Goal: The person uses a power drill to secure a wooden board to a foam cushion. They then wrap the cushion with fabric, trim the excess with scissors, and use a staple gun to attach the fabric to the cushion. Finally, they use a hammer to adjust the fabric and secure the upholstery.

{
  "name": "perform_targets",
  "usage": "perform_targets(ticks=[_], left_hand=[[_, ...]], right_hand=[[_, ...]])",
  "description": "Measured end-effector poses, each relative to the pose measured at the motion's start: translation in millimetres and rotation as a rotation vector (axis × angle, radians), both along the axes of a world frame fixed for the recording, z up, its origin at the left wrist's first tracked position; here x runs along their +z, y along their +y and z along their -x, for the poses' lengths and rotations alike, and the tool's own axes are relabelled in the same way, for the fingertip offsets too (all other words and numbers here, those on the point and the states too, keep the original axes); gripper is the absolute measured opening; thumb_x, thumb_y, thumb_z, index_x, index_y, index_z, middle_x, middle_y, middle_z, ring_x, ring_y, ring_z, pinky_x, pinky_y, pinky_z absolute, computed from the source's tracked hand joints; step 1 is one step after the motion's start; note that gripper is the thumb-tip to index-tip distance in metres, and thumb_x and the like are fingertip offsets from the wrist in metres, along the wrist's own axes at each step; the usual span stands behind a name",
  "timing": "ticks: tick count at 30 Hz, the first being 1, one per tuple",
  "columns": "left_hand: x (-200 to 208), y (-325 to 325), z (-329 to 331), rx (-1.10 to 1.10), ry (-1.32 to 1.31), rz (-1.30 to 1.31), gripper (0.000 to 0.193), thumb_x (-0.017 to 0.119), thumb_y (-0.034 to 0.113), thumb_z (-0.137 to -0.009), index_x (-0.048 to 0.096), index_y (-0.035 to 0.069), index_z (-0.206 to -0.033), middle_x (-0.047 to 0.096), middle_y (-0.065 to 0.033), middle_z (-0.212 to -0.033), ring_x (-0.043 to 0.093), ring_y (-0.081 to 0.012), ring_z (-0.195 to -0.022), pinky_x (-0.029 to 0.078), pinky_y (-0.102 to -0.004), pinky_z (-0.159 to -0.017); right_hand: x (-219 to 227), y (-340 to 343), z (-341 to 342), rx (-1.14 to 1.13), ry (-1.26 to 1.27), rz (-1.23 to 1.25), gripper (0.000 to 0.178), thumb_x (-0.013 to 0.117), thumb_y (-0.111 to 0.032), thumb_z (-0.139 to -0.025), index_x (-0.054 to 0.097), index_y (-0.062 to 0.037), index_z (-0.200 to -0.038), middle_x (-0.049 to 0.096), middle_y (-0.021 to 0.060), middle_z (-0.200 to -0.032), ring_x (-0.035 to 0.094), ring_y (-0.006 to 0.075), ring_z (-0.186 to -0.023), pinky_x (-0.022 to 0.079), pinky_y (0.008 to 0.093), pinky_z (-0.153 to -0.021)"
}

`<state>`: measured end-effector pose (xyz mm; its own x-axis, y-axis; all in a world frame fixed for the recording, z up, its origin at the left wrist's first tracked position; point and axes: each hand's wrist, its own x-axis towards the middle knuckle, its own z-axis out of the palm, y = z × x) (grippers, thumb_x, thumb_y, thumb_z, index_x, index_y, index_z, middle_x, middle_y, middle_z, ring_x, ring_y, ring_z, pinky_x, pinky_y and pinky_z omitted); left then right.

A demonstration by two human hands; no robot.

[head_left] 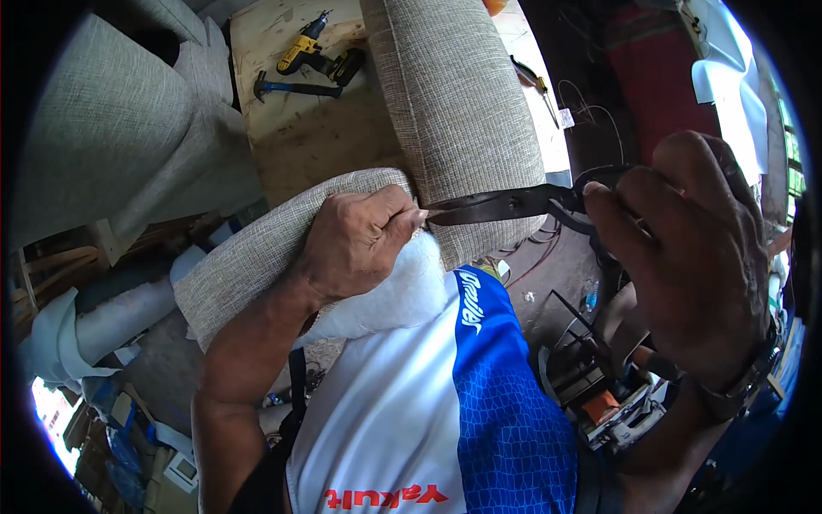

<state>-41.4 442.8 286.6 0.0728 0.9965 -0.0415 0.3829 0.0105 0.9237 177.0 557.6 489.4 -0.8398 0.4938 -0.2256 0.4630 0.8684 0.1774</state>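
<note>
My right hand (pixel 698 257) is closed round the handles of dark metal scissors (pixel 514 206), whose blades point left. Their tips reach the fingertips of my left hand (pixel 364 236), which pinches the edge of a beige woven fabric cover (pixel 257 248). What exactly lies in that pinch is too small to make out apart from the fabric edge. White padding (pixel 385 291) bulges from beneath the cover, close to my body. Just beyond the blades, a long upholstered cushion piece (pixel 462 103) in the same beige weave lies on the worktable.
On the stained worktable (pixel 291 154) lie a yellow and black cordless drill (pixel 317 56) and a hammer (pixel 295 88). Pliers (pixel 529 75) rest at its right edge. Grey upholstered furniture (pixel 120 128) stands at the left. Tools and a metal-framed device (pixel 616 411) clutter the lower right.
</note>
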Motion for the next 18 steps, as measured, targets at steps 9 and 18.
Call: perform_targets(ticks=[9, 18], left_hand=[[1.1, 1.9, 3.6, -0.037, 0.117, -0.016, 0.016, 0.066, 0.014, -0.094, 0.062, 0.003, -0.083, 0.062, -0.0145, -0.065, 0.064, -0.029, -0.057, 0.049, -0.0399, -0.054], [-4.3, 3.1, 3.5, -0.144, 0.045, -0.081, 0.006, 0.067, 0.007, -0.091, 0.065, 0.002, -0.09, 0.064, -0.0107, -0.065, 0.064, -0.0234, -0.052, 0.048, -0.035, -0.05]], right_hand=[[-11.8, 25.4, -69.8, -0.281, -0.075, 1.052, 0.037, 0.078, -0.036, -0.074, 0.067, -0.0027, -0.086, 0.065, 0.0092, -0.072, 0.066, 0.0249, -0.072, 0.052, 0.0359, -0.066], [-97.1, -63.7, -110.2, -0.95, 0.7, 2.101, 0.037, 0.068, -0.036, -0.095, 0.066, 0.0014, -0.094, 0.064, 0.0058, -0.07, 0.063, 0.014, -0.057, 0.047, 0.0278, -0.053]])
